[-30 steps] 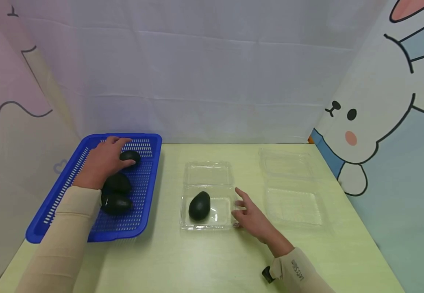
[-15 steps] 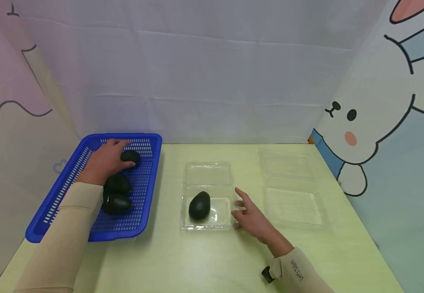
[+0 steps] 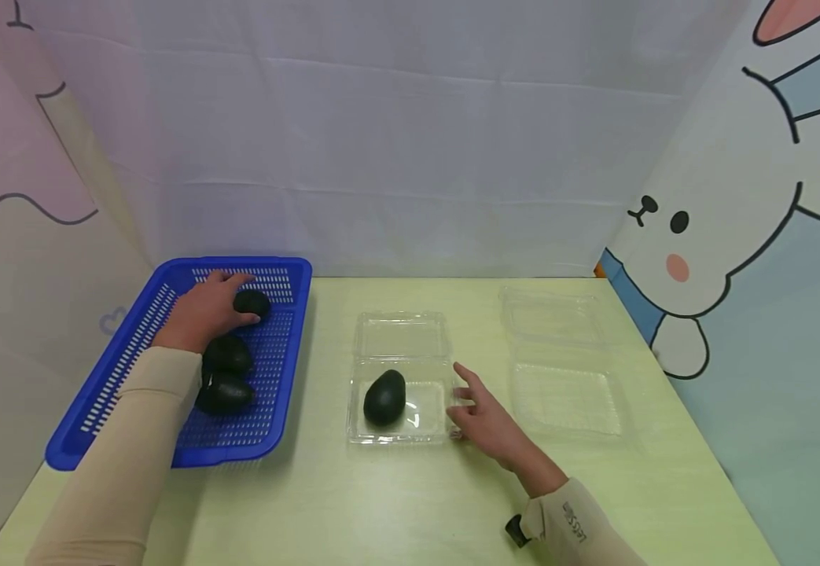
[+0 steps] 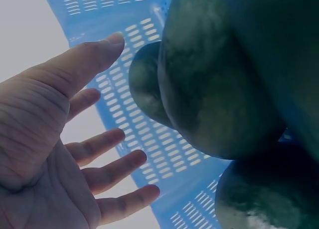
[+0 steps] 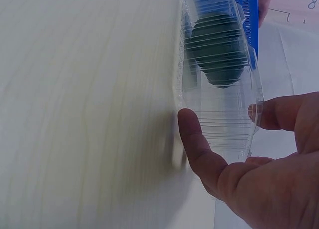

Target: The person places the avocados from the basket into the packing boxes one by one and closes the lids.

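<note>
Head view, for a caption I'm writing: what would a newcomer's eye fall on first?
Probably the bright blue basket on the left of the table, with the left hand at the farthest avocado seen in it. Next, the lone dark avocado in the clear open container near the middle, the right hand at that container's right edge. The cartoon rabbit on the right backdrop might also draw attention.

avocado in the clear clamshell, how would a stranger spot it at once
On the table, just right of the blue basket, lies an open clear clamshell, the right hand at its edge. Inside, toward the left, is a dark green, egg-shaped avocado. The other avocados are in the basket; this one alone is outside it.
</note>
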Motion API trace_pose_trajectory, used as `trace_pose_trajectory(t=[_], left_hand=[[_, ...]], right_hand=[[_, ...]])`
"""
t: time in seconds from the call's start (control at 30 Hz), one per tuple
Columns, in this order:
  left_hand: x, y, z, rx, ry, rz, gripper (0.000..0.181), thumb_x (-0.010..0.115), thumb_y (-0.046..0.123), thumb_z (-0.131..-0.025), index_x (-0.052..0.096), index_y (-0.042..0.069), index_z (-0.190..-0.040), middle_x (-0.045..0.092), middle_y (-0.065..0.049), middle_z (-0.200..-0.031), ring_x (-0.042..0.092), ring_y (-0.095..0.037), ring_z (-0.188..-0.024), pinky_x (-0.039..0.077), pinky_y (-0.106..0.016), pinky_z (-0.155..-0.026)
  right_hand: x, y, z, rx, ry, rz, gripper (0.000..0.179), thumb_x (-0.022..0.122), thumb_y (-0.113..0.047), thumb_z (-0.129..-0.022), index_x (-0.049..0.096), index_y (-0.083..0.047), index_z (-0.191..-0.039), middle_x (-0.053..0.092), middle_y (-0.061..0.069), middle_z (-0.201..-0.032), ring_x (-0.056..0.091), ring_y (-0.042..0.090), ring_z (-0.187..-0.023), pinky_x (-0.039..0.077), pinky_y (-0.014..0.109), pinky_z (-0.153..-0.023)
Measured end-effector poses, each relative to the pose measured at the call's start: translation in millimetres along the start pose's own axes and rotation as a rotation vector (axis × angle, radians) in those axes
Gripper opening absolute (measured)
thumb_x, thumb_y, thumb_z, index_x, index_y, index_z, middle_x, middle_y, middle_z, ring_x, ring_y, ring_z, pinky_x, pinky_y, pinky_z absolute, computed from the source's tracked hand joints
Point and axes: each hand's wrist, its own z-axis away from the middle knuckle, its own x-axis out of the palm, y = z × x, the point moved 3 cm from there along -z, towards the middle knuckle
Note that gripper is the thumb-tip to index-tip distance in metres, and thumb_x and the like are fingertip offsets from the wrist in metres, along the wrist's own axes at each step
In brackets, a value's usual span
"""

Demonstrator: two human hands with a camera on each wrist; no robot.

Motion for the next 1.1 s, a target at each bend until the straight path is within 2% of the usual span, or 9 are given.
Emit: trace_pose_trajectory(t=[0.33, 0.8, 1.1], left_hand=[[6.8, -9.6, -7.7, -0.014, -0.050, 0.001, 0.084, 0.079, 0.035, -0.091, 0.036, 0.004, -0.157, 0.029, -0.042, -0.151, 0.038, -0.063, -0.132, 0.036, -0.077, -0.099], [10.2, -12.6, -13.5, -0.024, -0.078, -0.008, 0.087, 0.079, 0.034, -0.091, 0.034, 0.002, -0.158, 0.026, -0.043, -0.152, 0.035, -0.064, -0.134, 0.034, -0.076, -0.102], [12.3, -14.2, -14.0, 0.006, -0.113, 0.010, 0.081, 0.079, 0.029, -0.091, 0.038, -0.002, -0.154, 0.030, -0.044, -0.151, 0.033, -0.063, -0.136, 0.031, -0.075, -0.105]], right_hand=[[-0.1, 1.2, -0.3, -0.002, 0.003, 0.007, 0.074, 0.059, -0.002, -0.100, 0.024, -0.013, -0.164, 0.045, 0.029, -0.148, 0.061, 0.038, -0.119, 0.059, 0.043, -0.076], [0.3, 0.0, 0.5, 0.002, 0.006, -0.009, 0.074, 0.059, 0.000, -0.099, 0.025, -0.013, -0.164, 0.045, 0.030, -0.148, 0.062, 0.038, -0.118, 0.060, 0.043, -0.075], [-0.4, 0.1, 1.5, -0.002, 0.002, -0.006, 0.074, 0.060, -0.001, -0.100, 0.025, -0.013, -0.164, 0.045, 0.029, -0.148, 0.062, 0.037, -0.118, 0.060, 0.044, -0.076]])
